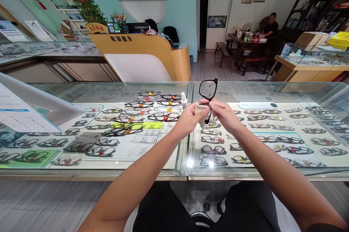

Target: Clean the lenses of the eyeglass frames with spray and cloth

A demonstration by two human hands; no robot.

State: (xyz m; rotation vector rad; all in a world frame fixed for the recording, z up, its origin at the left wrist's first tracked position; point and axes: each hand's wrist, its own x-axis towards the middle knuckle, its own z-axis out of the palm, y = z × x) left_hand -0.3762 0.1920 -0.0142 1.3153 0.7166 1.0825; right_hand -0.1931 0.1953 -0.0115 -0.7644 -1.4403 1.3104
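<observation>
Forearms (147, 168) point to twelve o'clock, left fingers (198, 117) and right fingers (216, 108) clamped on cloth (200, 108) and glasses (208, 89); I judge wiping unfinished.

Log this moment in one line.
left hand: holds pale cloth; right hand: holds black-framed glasses; cloth: against glasses; nearby: white bottle on display case

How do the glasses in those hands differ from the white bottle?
Colour: the glasses have a black frame; the bottle is white.
Pose: the glasses are held up between left hand and right hand; the bottle stands upright just beyond the left hand.
</observation>
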